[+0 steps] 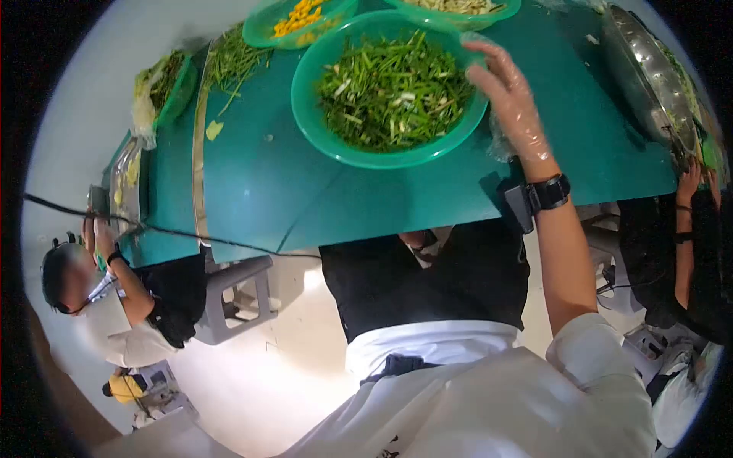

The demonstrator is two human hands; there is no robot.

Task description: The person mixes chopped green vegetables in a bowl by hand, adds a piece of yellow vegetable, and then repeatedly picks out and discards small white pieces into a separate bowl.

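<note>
My right hand (508, 91), in a clear plastic glove, is at the right rim of a large green bowl (336, 151). Its fingers are apart and lightly bent, with the fingertips reaching over the rim toward the contents. Chopped green vegetables (397, 95) with some pale stem pieces fill the bowl, which stands on the green table (252, 183). A dark device is strapped at my right wrist. My left hand is outside the view.
Behind stand a bowl of orange pieces (263, 32) and a bowl of pale slices (500, 14). Loose green stems (229, 65) lie left. A large metal basin (637, 72) is at right. One person (130, 305) sits left; another person's hand (689, 182) shows right. A black cable (164, 231) crosses the view.
</note>
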